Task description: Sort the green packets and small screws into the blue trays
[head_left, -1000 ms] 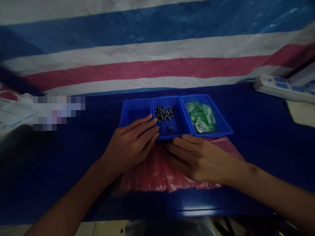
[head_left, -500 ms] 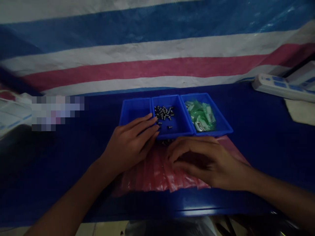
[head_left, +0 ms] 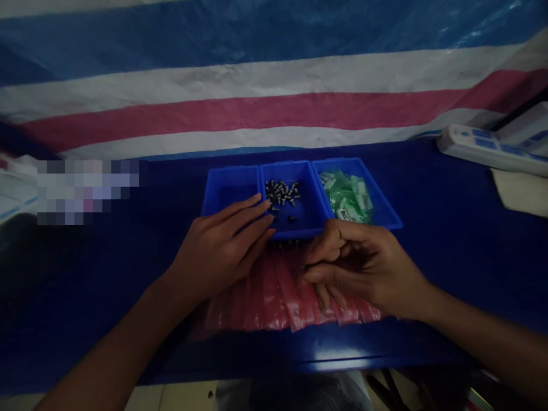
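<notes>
My left hand (head_left: 222, 242) lies with fingers stretched and a little apart, its fingertips over the near edge of the left and middle blue bins. In the middle bin (head_left: 299, 228) is a pile of small dark screws (head_left: 281, 192). My right hand (head_left: 355, 265) is pinched, thumb against index finger, above a row of red plastic bags (head_left: 274, 302). A tiny dark piece, apparently a screw (head_left: 304, 266), shows at its fingertips. More dark screws (head_left: 289, 245) lie at the bags' upper end, just in front of the bins, partly hidden by my hands.
The right blue bin (head_left: 387, 214) holds green plastic bags (head_left: 346, 197) with pale metal parts. Beside my left hand is the left blue bin (head_left: 231, 180). A white power strip (head_left: 483, 142) and a pale cloth or pad (head_left: 520, 191) lie at the far right. A striped sheet (head_left: 274, 111) hangs behind the table.
My right hand has closed from a loose curl into a pinch, rising slightly from the screws at the bags' upper end. My left hand stays on the bin edge. The view shifts slightly.
</notes>
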Motion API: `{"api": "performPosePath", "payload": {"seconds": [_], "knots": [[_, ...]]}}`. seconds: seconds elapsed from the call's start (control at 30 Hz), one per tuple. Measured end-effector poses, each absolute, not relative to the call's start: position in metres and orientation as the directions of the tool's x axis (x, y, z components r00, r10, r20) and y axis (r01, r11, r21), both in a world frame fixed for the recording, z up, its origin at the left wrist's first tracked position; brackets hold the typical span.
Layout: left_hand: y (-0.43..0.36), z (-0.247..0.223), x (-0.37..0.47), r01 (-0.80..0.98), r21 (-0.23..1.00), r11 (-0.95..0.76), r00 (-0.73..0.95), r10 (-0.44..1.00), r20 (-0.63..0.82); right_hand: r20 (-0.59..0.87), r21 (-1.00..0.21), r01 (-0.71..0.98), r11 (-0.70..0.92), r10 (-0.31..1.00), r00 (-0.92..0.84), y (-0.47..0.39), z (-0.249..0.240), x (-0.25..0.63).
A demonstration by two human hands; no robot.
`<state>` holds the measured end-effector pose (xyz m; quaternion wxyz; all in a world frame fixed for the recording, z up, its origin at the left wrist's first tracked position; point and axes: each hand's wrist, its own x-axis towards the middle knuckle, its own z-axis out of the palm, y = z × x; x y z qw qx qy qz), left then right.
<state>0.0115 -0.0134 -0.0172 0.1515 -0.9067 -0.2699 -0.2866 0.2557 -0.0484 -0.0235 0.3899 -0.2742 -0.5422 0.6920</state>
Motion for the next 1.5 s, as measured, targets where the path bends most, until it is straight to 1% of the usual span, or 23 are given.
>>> {"api": "performPosePath", "payload": {"seconds": [0.17,0.37,0.5,0.63,0.7,0.77,0.83,0.87,0.9,0.93,0.97,1.0,1.03,1.07,1.1,1.13,1.17,1.2,1.23,1.4,1.5], "knots": [[-0.012,-0.016,0.011,0.576,-0.105,-0.811,0.677,0.401,0.617,0.024,-0.962,-0.247,-0.118,0.862,-0.507,-0.046,-0.022,0.257],[-0.009,-0.018,0.008,0.572,-0.041,-0.82,0.652,0.423,0.629,0.106,-0.96,-0.278,-0.037,0.869,-0.483,-0.045,-0.024,0.257],[-0.009,-0.018,0.009,0.569,-0.071,-0.819,0.662,0.405,0.63,0.092,-0.97,-0.241,-0.043,0.848,-0.522,-0.044,-0.023,0.257],[-0.009,-0.018,0.01,0.57,-0.08,-0.818,0.672,0.408,0.619,0.043,-0.988,-0.15,-0.043,0.848,-0.528,-0.041,-0.019,0.258],[-0.01,-0.018,0.01,0.569,-0.081,-0.818,0.671,0.405,0.621,0.026,-0.987,-0.148,-0.055,0.866,-0.499,-0.039,-0.017,0.26],[-0.009,-0.018,0.01,0.573,-0.089,-0.815,0.674,0.407,0.616,0.042,-0.983,-0.18,-0.042,0.897,-0.44,-0.037,-0.015,0.262],[-0.009,-0.018,0.009,0.577,-0.101,-0.81,0.681,0.41,0.607,0.096,-0.982,-0.188,0.026,0.923,-0.373,-0.036,-0.014,0.265],[-0.009,-0.018,0.009,0.579,-0.107,-0.809,0.684,0.409,0.605,0.139,-0.983,-0.163,0.087,0.93,-0.341,-0.036,-0.013,0.266],[-0.01,-0.018,0.009,0.579,-0.112,-0.807,0.685,0.407,0.604,0.199,-0.979,-0.106,0.174,0.928,-0.315,-0.036,-0.012,0.268],[-0.01,-0.018,0.009,0.579,-0.115,-0.807,0.685,0.405,0.605,0.284,-0.956,-0.016,0.293,0.91,-0.302,-0.036,-0.013,0.27],[-0.01,-0.019,0.009,0.578,-0.113,-0.808,0.685,0.405,0.606,0.402,-0.888,0.095,0.45,0.86,-0.315,-0.036,-0.013,0.271],[-0.01,-0.019,0.009,0.578,-0.108,-0.809,0.683,0.407,0.606,0.522,-0.755,0.217,0.618,0.768,-0.37,-0.035,-0.014,0.273],[-0.01,-0.019,0.009,0.576,-0.102,-0.811,0.683,0.409,0.606,0.616,-0.556,0.319,0.768,0.638,-0.462,-0.035,-0.016,0.274],[-0.01,-0.019,0.009,0.575,-0.097,-0.812,0.682,0.411,0.605,0.646,-0.322,0.384,0.865,0.498,-0.579,-0.034,-0.018,0.274],[-0.01,-0.019,0.01,0.574,-0.096,-0.813,0.683,0.411,0.604,0.621,-0.095,0.4,0.912,0.368,-0.692,-0.033,-0.02,0.274],[-0.01,-0.019,0.01,0.57,-0.1,-0.816,0.685,0.405,0.605,0.566,0.087,0.387,0.918,0.275,-0.778,-0.032,-0.022,0.273],[-0.01,-0.019,0.011,0.567,-0.107,-0.817,0.688,0.398,0.606,0.506,0.211,0.369,0.905,0.222,-0.834,-0.031,-0.023,0.272],[-0.01,-0.019,0.011,0.565,-0.112,-0.817,0.69,0.394,0.608,0.459,0.283,0.356,0.891,0.2,-0.865,-0.03,-0.025,0.27],[-0.01,-0.019,0.011,0.566,-0.114,-0.817,0.69,0.393,0.608,0.434,0.32,0.345,0.882,0.188,-0.881,-0.029,-0.026,0.268],[-0.01,-0.02,0.011,0.574,-0.102,-0.813,0.675,0.399,0.621,0.408,0.365,0.329,0.871,0.168,-0.897,-0.029,-0.028,0.265],[-0.009,-0.02,0.011,0.566,-0.118,-0.816,0.681,0.382,0.624,0.408,0.374,0.319,0.871,0.154,-0.9,-0.028,-0.029,0.265]]}}
